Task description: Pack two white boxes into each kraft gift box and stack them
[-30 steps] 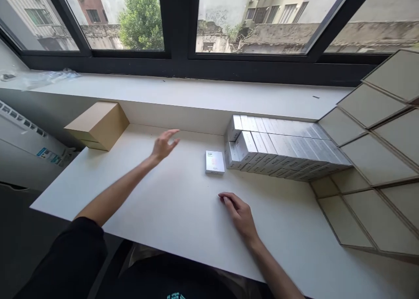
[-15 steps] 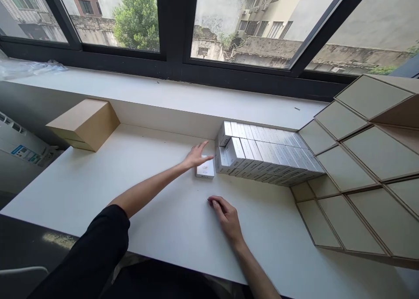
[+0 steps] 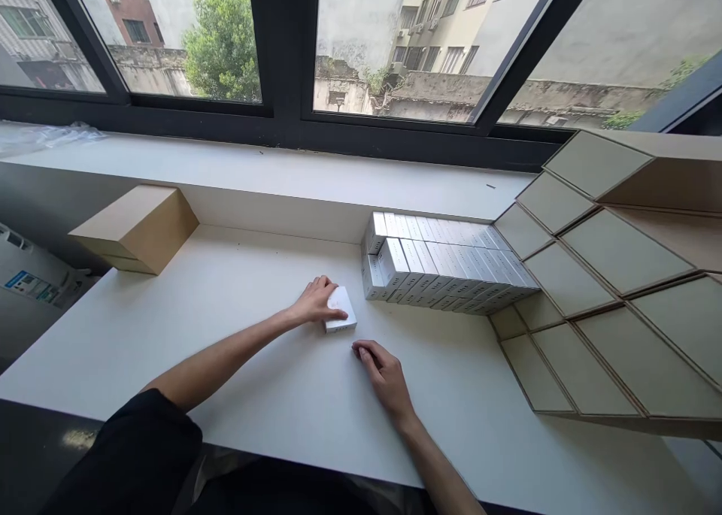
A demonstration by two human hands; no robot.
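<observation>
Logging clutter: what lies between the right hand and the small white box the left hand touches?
Nothing: in the head view only a short bare strip of white table separates the right hand from the small white box.

The left hand covers half the small white box, its print illegible.

White small box, white stacked boxes, white table, tan cardboard box, black sleeve.

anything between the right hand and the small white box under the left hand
Nothing visible. Only bare table lies between the right hand and the small white box, which the left hand is closed over; the stacked white boxes sit beyond it.
</observation>
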